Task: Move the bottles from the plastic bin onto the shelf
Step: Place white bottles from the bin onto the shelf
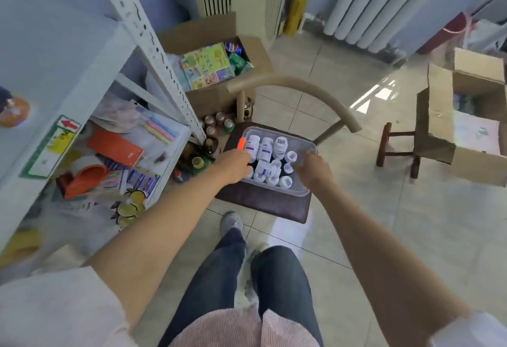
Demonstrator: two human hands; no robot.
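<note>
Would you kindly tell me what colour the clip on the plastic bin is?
Bright orange clip, on the bin's left edge; head view.

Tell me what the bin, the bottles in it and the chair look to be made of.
Bin: clear plastic, since the cushion shows through its wall. Bottles: glossy white plastic, probably, with printed labels. Chair: likely wood, its curved tan rail matte, with a dark fabric-looking seat cushion.

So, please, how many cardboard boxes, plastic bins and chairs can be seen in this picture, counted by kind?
Cardboard boxes: 2, one by the shelf and one at the right.
Plastic bins: 1, holding white bottles, on the chair seat.
Chairs: 1.
Total: 4.
</note>
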